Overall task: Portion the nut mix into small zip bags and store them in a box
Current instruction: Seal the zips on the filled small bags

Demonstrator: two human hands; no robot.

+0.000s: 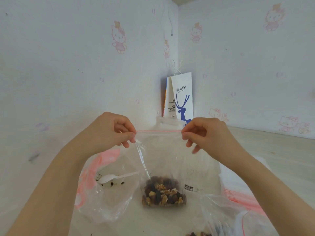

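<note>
A clear zip bag (160,155) with a red seal strip hangs upright above the table, a portion of nut mix (163,193) lying in its bottom. My left hand (117,132) pinches the left end of the seal strip. My right hand (202,132) pinches the right end, so the strip is stretched straight between them. A large clear bag (105,193) with pink print lies open at the left, holding a white plastic spoon (115,178) and a few crumbs. Another zip bag with nuts (219,223) shows at the bottom edge.
A stack of unused zip bags (242,198) with red strips lies at the right. A white paper coffee bag (182,97) stands in the wall corner behind a clear plastic container (168,122). The pale table (281,150) runs along both walls.
</note>
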